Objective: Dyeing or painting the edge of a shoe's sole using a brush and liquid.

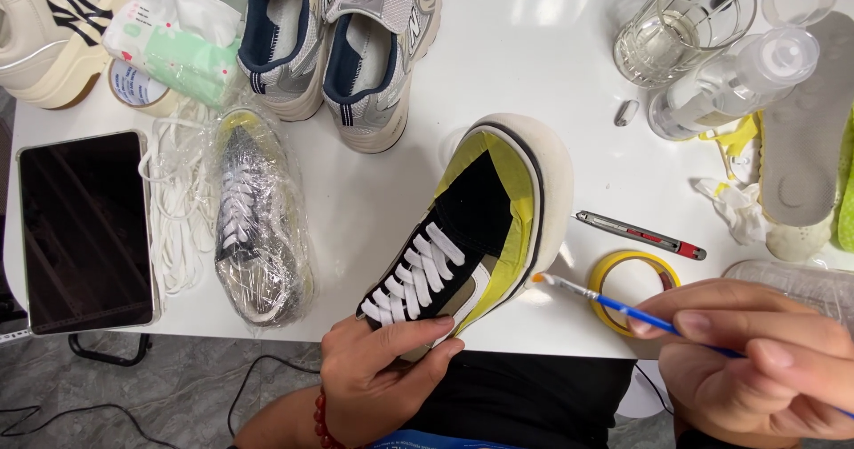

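My left hand (378, 373) grips the heel end of a black sneaker (471, 227) with white laces, yellow masking tape around its upper and a thick white sole. The shoe lies tilted on the white table (498, 84), toe pointing away from me. My right hand (756, 360) pinches a thin blue-handled paintbrush (623, 307). The brush's white tip rests just off the sole's right edge, close to a roll of yellow tape (633, 276).
A plastic-wrapped sneaker (258, 222) and loose white laces (173, 209) lie left, beside a dark tablet (84, 231). Grey-navy sneakers (342, 40), a cream shoe, tissues and a tape roll sit behind. At right: a glass jar (685, 22), clear bottle (729, 80), utility knife (640, 234), grey insole (805, 129).
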